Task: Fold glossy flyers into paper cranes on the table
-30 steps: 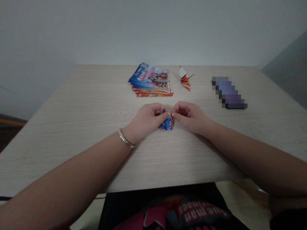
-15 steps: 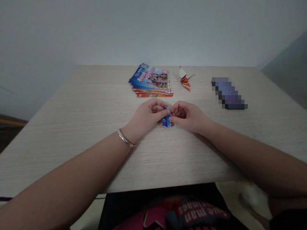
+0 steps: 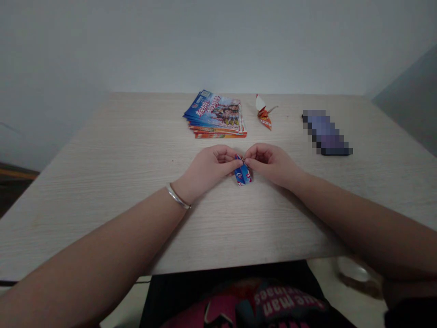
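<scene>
Between my two hands is a small folded paper (image 3: 243,175), blue with red and white print, just above or on the table; I cannot tell which. My left hand (image 3: 218,163), with a silver bangle at the wrist, pinches its upper left edge between thumb and fingers. Thumb and curled fingers of my right hand (image 3: 269,164) grip the top right part. The lower end of the paper shows freely below both thumbs. Fingertips behind the paper are partly hidden.
A fanned stack of printed leaflets (image 3: 218,111) lies beyond my hands on the pale wooden table (image 3: 136,136). Right of it stands a folded orange and white paper crane (image 3: 263,114). A pixelated phone-like dark object (image 3: 326,132) lies at the right. A wall (image 3: 218,45) rises behind.
The folded paper has shifted slightly right and tilted, and more of its lower part shows. My right thumb has moved up to its top edge, close to the left thumb.
</scene>
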Tool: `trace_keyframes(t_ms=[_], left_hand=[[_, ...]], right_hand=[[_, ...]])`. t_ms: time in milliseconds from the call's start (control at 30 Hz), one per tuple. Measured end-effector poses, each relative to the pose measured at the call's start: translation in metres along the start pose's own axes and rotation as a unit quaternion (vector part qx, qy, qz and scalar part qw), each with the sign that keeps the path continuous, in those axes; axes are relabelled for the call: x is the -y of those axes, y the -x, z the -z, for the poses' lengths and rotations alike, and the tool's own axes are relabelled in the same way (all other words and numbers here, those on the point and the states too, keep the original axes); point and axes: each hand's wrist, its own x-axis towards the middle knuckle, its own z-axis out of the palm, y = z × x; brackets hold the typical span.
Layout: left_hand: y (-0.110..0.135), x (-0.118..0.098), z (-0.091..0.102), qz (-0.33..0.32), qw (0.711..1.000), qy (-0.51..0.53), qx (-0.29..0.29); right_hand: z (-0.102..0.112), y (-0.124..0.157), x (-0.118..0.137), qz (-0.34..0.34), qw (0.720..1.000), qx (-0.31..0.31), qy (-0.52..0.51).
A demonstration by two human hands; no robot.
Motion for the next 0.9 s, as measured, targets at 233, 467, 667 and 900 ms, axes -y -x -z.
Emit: trace_keyframes(t_ms=[233, 467, 667, 900], left_hand=[[-0.0005, -0.0001, -0.0030, 0.003, 1.000, 0.025, -0.001], [-0.0027, 0.0052, -0.0004, -0.023, 0.998, 0.045, 0.035], [-0.0022, 0.0019, -0.0031, -0.030, 0.998, 0.060, -0.015], [-0.0017, 0.0012, -0.0043, -0.091, 0.994, -0.027, -0.051]], right_hand=[[-0.0024, -0.0006, -0.0001, -0.010, 0.999, -0.004, 0.041], [0.0021, -0.0016, -0.0009, 0.027, 0.998, -0.022, 0.059], [0.0065, -0.0058, -0.0044, -0.002, 0.999, -0.025, -0.020], [0.0039, -0.0041, 0.0019, 0.002, 0.999, 0.010, -0.034]])
